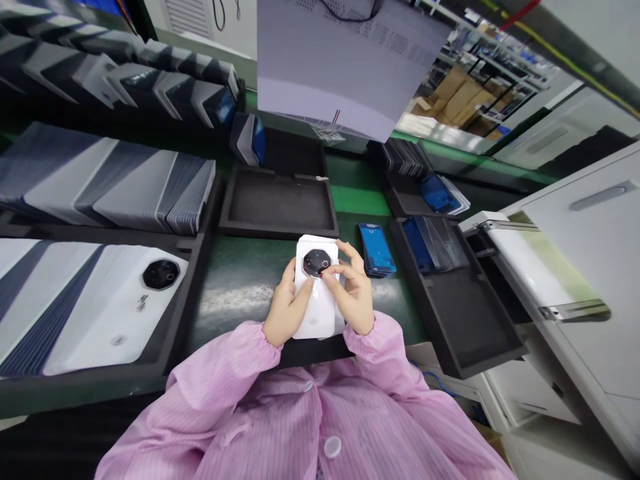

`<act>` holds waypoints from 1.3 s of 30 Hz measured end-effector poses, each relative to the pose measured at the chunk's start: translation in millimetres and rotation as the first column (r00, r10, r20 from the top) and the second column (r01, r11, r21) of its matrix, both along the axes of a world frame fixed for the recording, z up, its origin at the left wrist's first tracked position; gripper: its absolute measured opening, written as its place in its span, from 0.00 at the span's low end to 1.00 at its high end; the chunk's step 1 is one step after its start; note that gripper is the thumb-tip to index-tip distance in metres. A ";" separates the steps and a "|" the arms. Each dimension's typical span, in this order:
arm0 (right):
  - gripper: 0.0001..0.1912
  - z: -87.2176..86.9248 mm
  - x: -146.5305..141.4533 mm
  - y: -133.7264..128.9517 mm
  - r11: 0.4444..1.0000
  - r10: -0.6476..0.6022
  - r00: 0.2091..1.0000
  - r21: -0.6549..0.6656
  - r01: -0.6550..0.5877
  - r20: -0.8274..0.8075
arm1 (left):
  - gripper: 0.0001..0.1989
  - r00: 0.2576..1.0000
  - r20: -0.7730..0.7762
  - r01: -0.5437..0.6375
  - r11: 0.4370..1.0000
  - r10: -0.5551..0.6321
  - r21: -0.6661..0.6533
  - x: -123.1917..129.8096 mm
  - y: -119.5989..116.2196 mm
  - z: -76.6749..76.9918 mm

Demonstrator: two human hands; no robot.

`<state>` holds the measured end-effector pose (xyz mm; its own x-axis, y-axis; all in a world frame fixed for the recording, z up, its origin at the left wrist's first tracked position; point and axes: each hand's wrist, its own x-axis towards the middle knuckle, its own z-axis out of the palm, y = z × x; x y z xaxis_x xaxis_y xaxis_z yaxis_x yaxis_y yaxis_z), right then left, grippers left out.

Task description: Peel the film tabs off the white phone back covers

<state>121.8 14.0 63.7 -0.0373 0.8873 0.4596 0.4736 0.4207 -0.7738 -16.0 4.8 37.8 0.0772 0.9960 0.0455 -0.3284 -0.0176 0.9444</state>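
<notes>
A white phone back cover (320,310) with a black octagonal camera window (317,263) is in front of my body, window end away from me. My left hand (289,303) grips its left edge, the thumb lying on the face just below the window. Over the right side is my right hand (353,293), with thumb and index finger pinched together at the window's lower right corner. A tiny reddish spot shows at those fingertips; what they pinch is too small to make out. Another white sheet edge shows beneath the cover.
Left, a black tray (187,293) holds overlapping white covers (115,313), with grey stacks (150,180) behind. A black foam tray (280,202) lies ahead. Right of my hands are stacked blue-filmed panels (377,250) and another black tray (470,313). A large printed sheet (345,67) hangs ahead.
</notes>
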 end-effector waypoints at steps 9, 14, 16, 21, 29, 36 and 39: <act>0.01 -4.4 -5.8 0.0 0.997 -0.043 0.999 0.069 0.042 0.005 | 0.25 0.997 0.060 0.048 0.999 -0.048 0.002 0.9 -0.2 -4.9; 0.02 -6.4 -4.4 -1.9 1.000 0.002 0.997 0.023 0.000 -0.083 | 0.26 0.999 0.027 0.038 0.999 -0.038 0.007 0.9 0.0 -10.3; 0.03 -6.6 -4.2 -2.1 1.000 0.002 0.998 0.025 0.000 -0.066 | 0.26 0.999 0.008 0.034 0.999 -0.034 0.022 0.4 0.5 -11.3; 0.03 -7.9 -5.8 -0.6 0.994 -0.041 0.999 0.104 0.037 0.033 | 0.25 1.000 -0.019 0.026 0.999 -0.025 0.042 -0.3 1.0 -9.9; 0.03 -8.2 -10.2 -2.9 0.973 -0.135 0.978 0.205 0.101 0.161 | 0.25 1.000 -0.025 0.017 0.999 -0.016 0.049 -0.7 0.4 -10.6; 0.28 -15.1 -8.7 5.7 0.996 -0.084 0.989 -0.024 0.082 -0.123 | 0.26 0.997 -0.072 0.001 0.999 0.002 0.046 0.9 1.2 -15.3; 0.27 -19.3 -8.5 10.2 0.991 -0.067 0.954 -0.129 0.030 -0.293 | 0.26 0.998 -0.063 0.031 0.999 -0.028 0.044 3.7 -0.5 -14.9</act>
